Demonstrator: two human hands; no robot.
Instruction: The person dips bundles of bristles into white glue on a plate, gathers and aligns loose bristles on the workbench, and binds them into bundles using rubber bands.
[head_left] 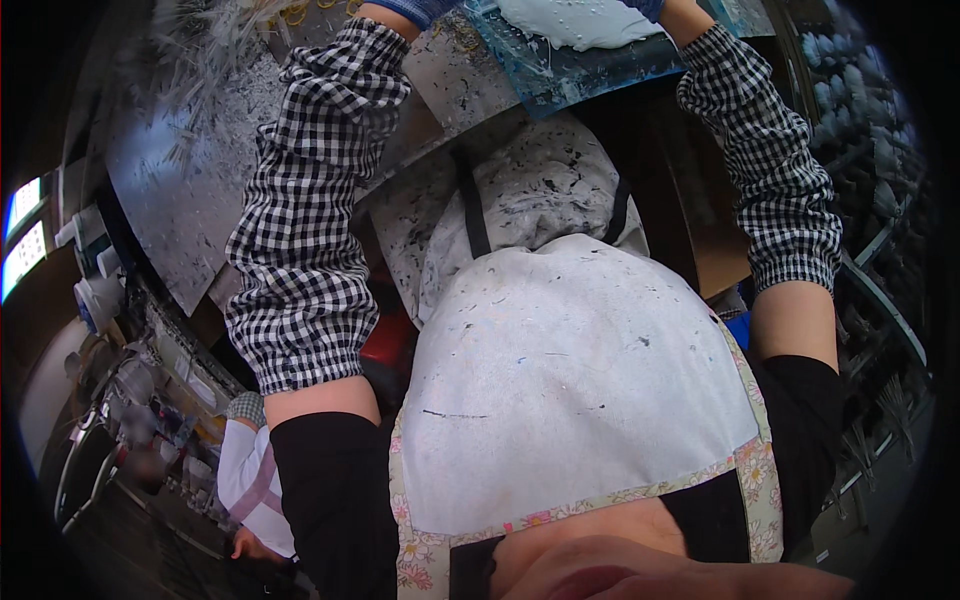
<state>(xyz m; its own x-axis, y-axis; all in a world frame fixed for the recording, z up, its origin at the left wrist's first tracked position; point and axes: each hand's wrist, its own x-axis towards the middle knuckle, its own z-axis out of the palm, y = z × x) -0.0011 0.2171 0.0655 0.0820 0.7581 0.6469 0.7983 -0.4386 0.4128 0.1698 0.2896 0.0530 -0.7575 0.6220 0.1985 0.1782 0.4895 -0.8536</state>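
Nearest, a white apron [570, 380] with floral trim hangs before the chest; checked sleeve covers [310, 200] wrap both forearms. Beyond the apron lies a stained grey-white cloth [545, 185]. At the upper edge, the blue-gloved left hand [415, 8] and right hand [648, 8] are mostly cut off, so I cannot tell how either grips. White paste [585, 22] lies between them on a blue sheet [560, 85]. Farther off, lower left, is a co-worker [245, 470] in white.
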